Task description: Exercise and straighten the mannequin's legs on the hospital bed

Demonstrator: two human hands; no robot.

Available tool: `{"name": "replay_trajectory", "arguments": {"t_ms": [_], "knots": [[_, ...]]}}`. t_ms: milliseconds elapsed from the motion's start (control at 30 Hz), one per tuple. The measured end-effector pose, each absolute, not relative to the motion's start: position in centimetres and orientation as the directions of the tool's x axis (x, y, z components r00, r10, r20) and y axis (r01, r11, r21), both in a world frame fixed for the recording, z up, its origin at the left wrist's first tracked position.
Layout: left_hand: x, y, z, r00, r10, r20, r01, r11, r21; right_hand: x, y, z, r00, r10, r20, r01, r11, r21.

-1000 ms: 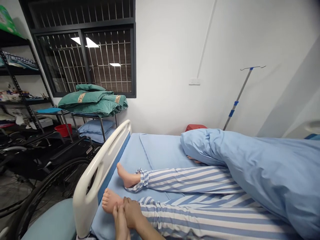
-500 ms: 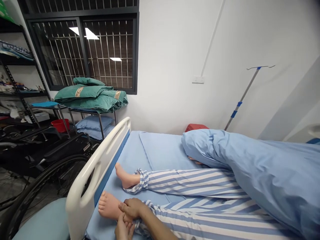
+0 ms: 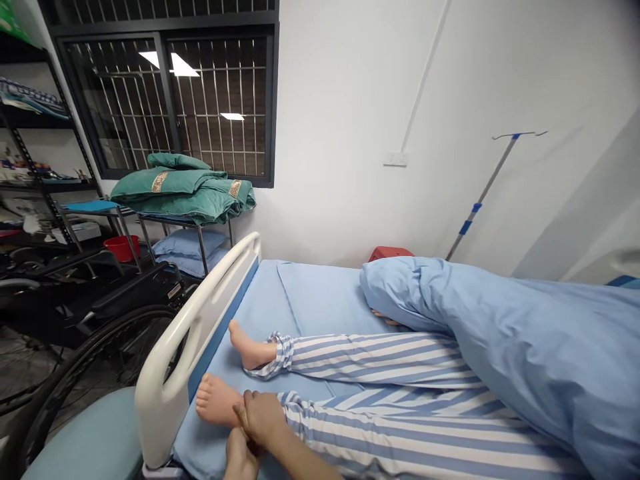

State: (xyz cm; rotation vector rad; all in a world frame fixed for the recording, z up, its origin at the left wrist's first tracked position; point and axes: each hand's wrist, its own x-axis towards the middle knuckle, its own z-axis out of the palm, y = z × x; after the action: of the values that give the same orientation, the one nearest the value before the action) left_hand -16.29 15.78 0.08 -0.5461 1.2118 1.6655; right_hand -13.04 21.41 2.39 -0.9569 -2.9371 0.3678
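Note:
A bare foot (image 3: pixel 219 400), smooth like a manikin's, lies near the foot end of the bed with its toes up. My right hand (image 3: pixel 264 415) is wrapped over its ankle, just below the gathered cuff of the striped trousers (image 3: pixel 350 430). Low at the near side of the same ankle is my left hand (image 3: pixel 240 457), closed against it, its fingers partly hidden under the right hand. The other bare foot (image 3: pixel 254 350) rests farther back on the sheet, touched by neither hand.
A white bed end board (image 3: pixel 165 387) stands left of the feet, with a wheelchair (image 3: pixel 100 320) beyond it. A blue quilt (image 3: pixel 475 320) covers the upper body. Behind the bed stands an IV pole (image 3: pixel 483 197). Green folded bedding (image 3: pixel 185 190) sits by the window.
My right hand has shifted slightly left and wraps more fully over the ankle. My left hand's fingers, visible before, are now tucked further under it. The view has moved a little.

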Motion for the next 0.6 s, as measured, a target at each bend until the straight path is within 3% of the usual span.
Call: {"name": "replay_trajectory", "arguments": {"t_ms": [100, 233, 433, 600], "knots": [[-16.3, 15.2, 0.8, -0.444, 0.457, -0.771, -0.891, -0.128, 0.436, -12.8, 19.9, 2.1, -0.758, 0.652, 0.006, 0.633, 0.738, -0.236], [-16.0, 14.8, 1.3, -0.452, 0.590, -0.669, -0.881, -0.179, 0.438, -12.6, 19.2, 2.0, -0.747, 0.664, -0.025, 0.648, 0.720, -0.249], [-16.3, 15.5, 1.1, -0.444, 0.533, -0.720, -0.873, -0.076, 0.482, -13.1, 20.8, 2.6, -0.778, 0.599, -0.191, 0.628, 0.728, -0.274], [-17.9, 16.3, -0.2, -0.330, 0.451, -0.830, -0.892, 0.139, 0.430, -13.8, 23.7, 1.9, -0.813, 0.509, -0.284, 0.582, 0.721, -0.376]]}}
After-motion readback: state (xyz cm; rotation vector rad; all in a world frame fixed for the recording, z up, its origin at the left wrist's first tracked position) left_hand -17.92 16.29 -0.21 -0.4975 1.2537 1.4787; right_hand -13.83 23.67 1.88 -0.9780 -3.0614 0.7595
